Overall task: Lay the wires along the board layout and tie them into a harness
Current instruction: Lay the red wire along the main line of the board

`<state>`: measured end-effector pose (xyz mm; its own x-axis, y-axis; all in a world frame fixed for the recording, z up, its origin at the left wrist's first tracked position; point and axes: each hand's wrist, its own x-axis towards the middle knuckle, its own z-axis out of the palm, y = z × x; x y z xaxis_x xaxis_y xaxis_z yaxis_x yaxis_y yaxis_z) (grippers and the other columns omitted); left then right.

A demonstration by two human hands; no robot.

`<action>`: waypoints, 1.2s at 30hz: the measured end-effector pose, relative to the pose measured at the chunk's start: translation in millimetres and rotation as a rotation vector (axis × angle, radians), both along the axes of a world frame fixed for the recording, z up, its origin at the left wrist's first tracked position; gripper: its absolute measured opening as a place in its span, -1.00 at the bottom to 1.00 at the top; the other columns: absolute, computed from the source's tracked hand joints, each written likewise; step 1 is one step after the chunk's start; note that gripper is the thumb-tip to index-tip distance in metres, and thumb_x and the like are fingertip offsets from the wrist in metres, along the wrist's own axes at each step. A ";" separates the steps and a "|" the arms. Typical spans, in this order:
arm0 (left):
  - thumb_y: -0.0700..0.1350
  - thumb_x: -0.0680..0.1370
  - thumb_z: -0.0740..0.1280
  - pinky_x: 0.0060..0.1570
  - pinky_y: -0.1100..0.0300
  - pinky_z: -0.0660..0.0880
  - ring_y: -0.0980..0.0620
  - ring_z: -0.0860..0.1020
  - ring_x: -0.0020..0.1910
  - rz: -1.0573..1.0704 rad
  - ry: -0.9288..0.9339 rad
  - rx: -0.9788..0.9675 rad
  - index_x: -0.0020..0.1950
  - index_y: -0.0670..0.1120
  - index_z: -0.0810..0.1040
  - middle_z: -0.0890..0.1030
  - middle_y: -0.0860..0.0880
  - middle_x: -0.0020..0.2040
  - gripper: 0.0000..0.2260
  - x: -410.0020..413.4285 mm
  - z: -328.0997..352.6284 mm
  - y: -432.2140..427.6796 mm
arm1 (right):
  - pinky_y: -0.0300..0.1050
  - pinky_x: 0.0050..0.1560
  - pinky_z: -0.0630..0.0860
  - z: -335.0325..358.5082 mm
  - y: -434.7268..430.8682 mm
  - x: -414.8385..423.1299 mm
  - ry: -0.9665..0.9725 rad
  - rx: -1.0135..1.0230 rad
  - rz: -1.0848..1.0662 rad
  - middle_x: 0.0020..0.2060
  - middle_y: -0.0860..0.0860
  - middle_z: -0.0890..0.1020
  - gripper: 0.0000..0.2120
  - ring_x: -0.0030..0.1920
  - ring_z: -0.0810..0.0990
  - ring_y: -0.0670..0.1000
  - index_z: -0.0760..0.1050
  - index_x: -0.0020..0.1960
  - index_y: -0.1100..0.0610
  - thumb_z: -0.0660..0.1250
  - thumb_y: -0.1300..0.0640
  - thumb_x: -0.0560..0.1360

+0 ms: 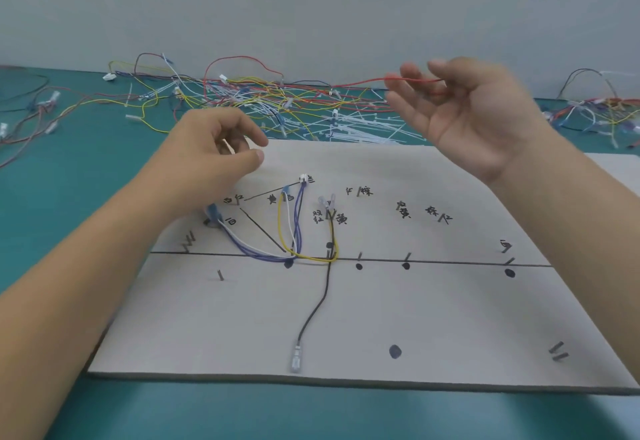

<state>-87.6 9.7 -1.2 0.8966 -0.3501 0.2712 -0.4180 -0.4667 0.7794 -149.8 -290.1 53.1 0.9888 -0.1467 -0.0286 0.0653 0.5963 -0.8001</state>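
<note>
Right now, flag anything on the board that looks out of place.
The black wire curves alone toward the near edge of the board, its terminal lying loose. Behind, wires and cable ties lie tangled.

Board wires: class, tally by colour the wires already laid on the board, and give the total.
purple wires: 2
white wire: 1
yellow wire: 1
black wire: 1
Total: 5
The red wire held in the right hand is off the board, so not counted.
</note>
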 end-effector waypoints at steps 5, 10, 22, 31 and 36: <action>-0.09 0.52 0.48 -0.32 0.20 0.39 0.19 0.43 -0.47 0.003 -0.009 0.113 0.06 0.16 0.61 0.62 0.15 -0.22 -0.81 16.4 8.5 -5.3 | -0.12 -0.25 0.65 -7.3 -5.7 -3.3 0.072 0.055 -0.049 -0.40 0.06 0.54 -0.69 -0.32 0.68 0.02 0.40 -0.27 0.14 0.30 0.18 0.64; 0.03 0.49 0.50 -0.17 0.18 0.42 0.30 0.49 -0.33 -0.007 -0.063 0.254 0.27 0.18 0.52 0.63 0.12 -0.14 -0.62 37.9 8.3 -37.2 | -0.34 -0.56 0.45 -12.5 -2.9 1.0 0.206 -0.059 0.019 -0.49 -0.06 0.32 -0.63 -0.52 0.39 -0.17 0.27 -0.27 0.02 0.28 -0.01 0.66; 0.01 0.53 0.45 -0.14 0.06 0.49 -0.11 0.55 -0.18 0.053 -0.248 0.519 -0.19 0.03 0.56 0.50 0.11 -0.29 -0.85 93.2 2.6 -69.2 | -0.11 -0.41 0.61 -23.0 -11.0 50.4 0.297 -0.489 -0.368 -0.19 0.09 0.50 -0.79 -0.41 0.70 0.06 0.38 0.01 0.12 0.34 0.01 0.63; -0.07 0.57 0.44 0.06 -0.12 0.56 -0.32 0.62 0.04 0.385 -0.257 0.542 -0.02 -0.15 0.66 0.67 -0.27 -0.02 -0.85 109.8 -3.7 -34.8 | -0.02 -0.02 0.47 -51.5 -31.6 109.3 0.307 -2.017 -0.426 0.01 0.16 0.66 -0.72 0.09 0.63 0.24 0.65 0.08 0.08 0.31 0.28 0.44; 0.01 0.55 0.41 0.07 -0.08 0.53 -0.26 0.61 0.12 0.389 -0.273 0.569 0.10 0.00 0.67 0.68 -0.15 0.12 -0.82 92.2 4.8 -44.0 | -0.16 0.01 0.48 -56.0 -22.9 139.5 0.144 -1.861 -0.142 0.07 0.07 0.70 -0.78 0.04 0.61 0.09 0.72 0.09 0.08 0.38 0.21 0.50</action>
<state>4.7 -34.3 3.6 0.9112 -0.1735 0.3738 -0.2840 -0.9216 0.2645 -10.3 -313.0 -2.9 0.9729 -0.1542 0.1722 -0.0888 -0.9372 -0.3372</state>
